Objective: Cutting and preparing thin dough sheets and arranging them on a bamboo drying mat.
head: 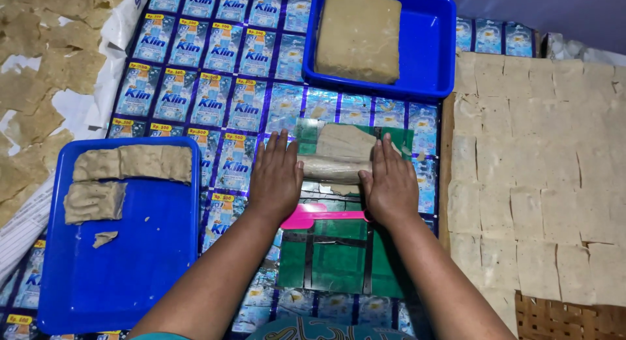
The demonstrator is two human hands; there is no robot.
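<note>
Nearest to the person, a green cutting mat (339,258) lies on a surface covered with shiny blue printed sachet sheeting (215,85), and a pink plastic scraper (323,217) rests across the mat just behind the wrists. Above it, both hands lie flat, palms down and fingers spread, on the two ends of a clear rolling pin (334,168): the left hand (277,177) presses on its left end, the right hand (390,182) on its right end, neither one curled around it. Under the pin, on the far part of the mat, sits a thin sheet of pale tan dough (344,143), partly flattened, with the roller lying across its near edge. To the left, a blue tray (130,275) holds several lumps of the same dough (130,164) along its far end and a small crumb lower down. To the right, a wide spread of thin dough squares (541,177) lies laid out edge to edge on a woven mat (554,320). Farther off, past the hands, a second blue tray (430,46) holds one big square block of dough (358,34). At the far left, torn dried sheets (39,85) lie scattered on white paper.
</note>
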